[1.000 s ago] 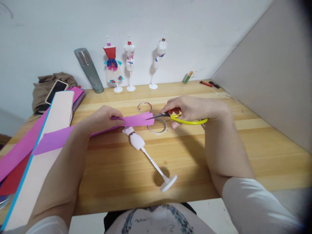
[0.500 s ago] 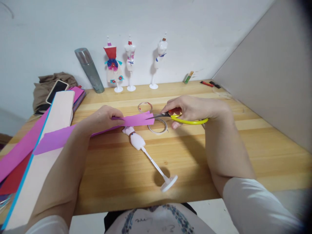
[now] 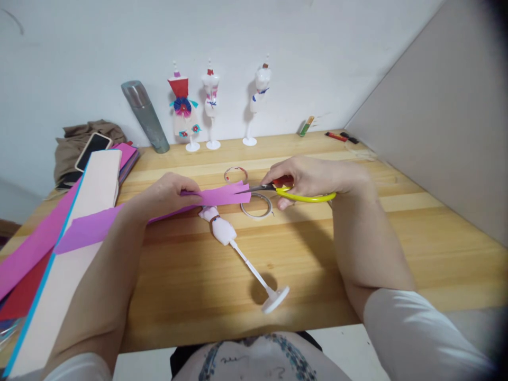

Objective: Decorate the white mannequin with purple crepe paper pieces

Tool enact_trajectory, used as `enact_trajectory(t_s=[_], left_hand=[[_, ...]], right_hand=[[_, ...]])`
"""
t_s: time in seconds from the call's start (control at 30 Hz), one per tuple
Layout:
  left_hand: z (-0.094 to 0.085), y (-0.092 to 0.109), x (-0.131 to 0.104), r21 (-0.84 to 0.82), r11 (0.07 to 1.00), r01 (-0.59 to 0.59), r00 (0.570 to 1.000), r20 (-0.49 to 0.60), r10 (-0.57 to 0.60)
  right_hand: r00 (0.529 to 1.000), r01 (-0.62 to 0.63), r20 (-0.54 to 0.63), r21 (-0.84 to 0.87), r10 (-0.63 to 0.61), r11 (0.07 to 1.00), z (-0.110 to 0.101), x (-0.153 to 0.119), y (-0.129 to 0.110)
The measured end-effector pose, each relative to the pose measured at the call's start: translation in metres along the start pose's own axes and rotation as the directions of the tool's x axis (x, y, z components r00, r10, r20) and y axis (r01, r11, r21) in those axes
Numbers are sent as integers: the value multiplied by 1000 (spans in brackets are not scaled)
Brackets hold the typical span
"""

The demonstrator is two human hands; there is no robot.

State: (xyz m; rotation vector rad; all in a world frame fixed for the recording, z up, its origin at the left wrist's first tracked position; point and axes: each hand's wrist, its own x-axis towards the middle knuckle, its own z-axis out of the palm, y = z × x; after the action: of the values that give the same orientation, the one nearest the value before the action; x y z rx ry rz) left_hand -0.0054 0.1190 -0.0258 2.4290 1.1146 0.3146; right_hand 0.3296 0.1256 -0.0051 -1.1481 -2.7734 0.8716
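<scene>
My left hand [image 3: 169,197] pinches a long strip of purple-pink crepe paper [image 3: 222,196], whose other part trails left under my forearm. Yellow-handled scissors [image 3: 307,197] are gripped in my right hand [image 3: 307,177]. Their dark blades lie in a slit that runs in from the strip's right end. Just below the paper, a small white mannequin [image 3: 224,227] lies on its side, its round base toward me. Part of its top is hidden by the strip. Behind the paper's right end is a roll of tape [image 3: 271,206].
Another tape roll [image 3: 247,174] lies behind. Three mannequins stand along the wall, one in a red top [image 3: 178,86], beside a grey-green bottle [image 3: 148,119]. Folded paper [image 3: 95,174], a phone [image 3: 93,149] and brown cloth [image 3: 91,129] are at left. A green tube [image 3: 306,127] leans at the back.
The scissors and my right hand have shifted very slightly left, the blades a touch deeper along the slit. My left hand still holds the strip in the same place.
</scene>
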Motion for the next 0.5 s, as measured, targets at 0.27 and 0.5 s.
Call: enact_trajectory(t_s=[0.27, 0.5], left_hand=[[-1, 3, -1, 16, 1000, 14, 1000, 12, -14], [0, 2, -1, 32, 999, 22, 1000, 0, -22]], right_hand=[[996, -92, 9, 15, 92, 996, 1, 1, -3], [996, -86, 18, 20, 85, 996, -2, -1, -8]])
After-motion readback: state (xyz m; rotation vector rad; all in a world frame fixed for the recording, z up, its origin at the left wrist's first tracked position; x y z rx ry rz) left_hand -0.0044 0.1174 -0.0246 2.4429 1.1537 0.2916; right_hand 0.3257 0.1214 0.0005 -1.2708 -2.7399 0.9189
